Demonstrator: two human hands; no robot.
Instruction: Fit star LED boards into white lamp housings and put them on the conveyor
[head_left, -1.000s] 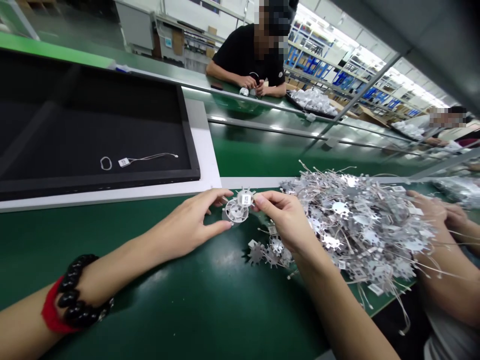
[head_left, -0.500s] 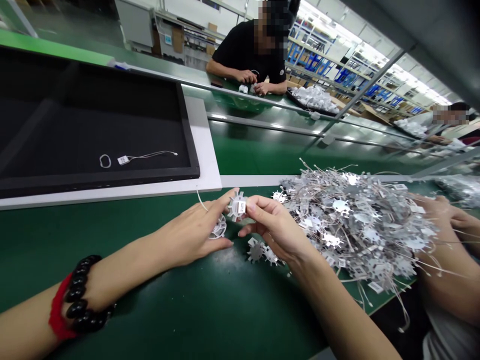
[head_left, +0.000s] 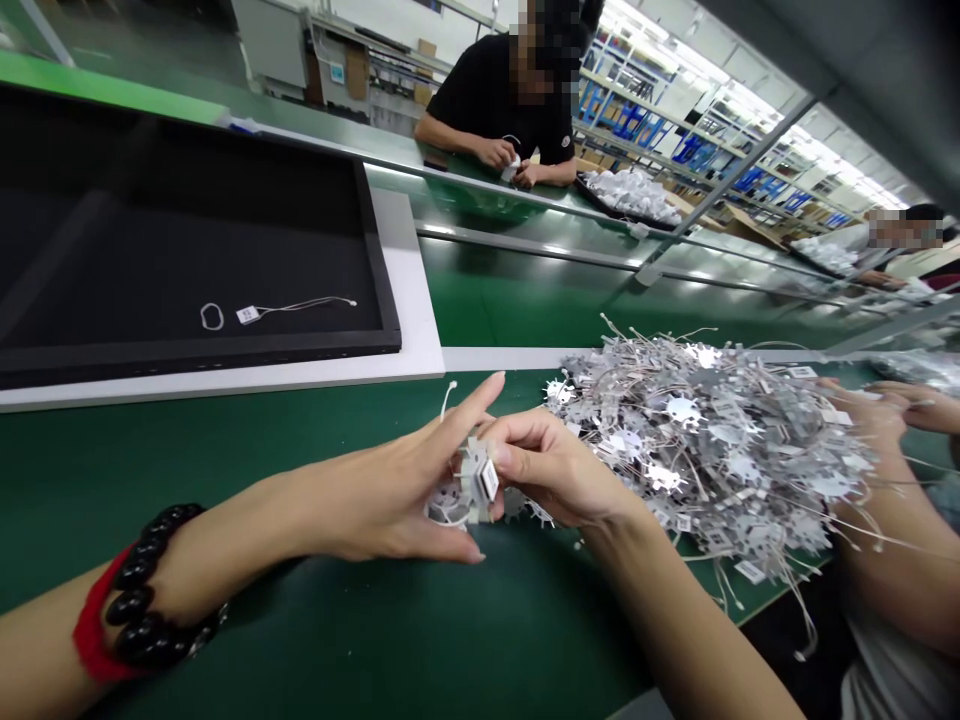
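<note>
My left hand (head_left: 382, 495) and my right hand (head_left: 555, 465) meet over the green table (head_left: 375, 620). Between their fingertips is a small silver star-shaped metal part (head_left: 480, 478) with a white label. My right hand pinches this part. My left hand cups a second round finned piece (head_left: 448, 503) beneath it, index finger stretched out, and a thin white wire (head_left: 448, 392) sticks up behind it. A black bead bracelet (head_left: 150, 595) and a red band sit on my left wrist.
A big heap of silver star parts with wires (head_left: 712, 440) lies right of my hands. Another person's hands (head_left: 862, 420) reach into it from the right. A black tray (head_left: 180, 260) holding one wired tag stands at back left. A person in black works across the belt.
Both hands have drawn nearer to me and lower with the star part. The right hand turned the part on edge and pressed it against the piece in my left hand.
</note>
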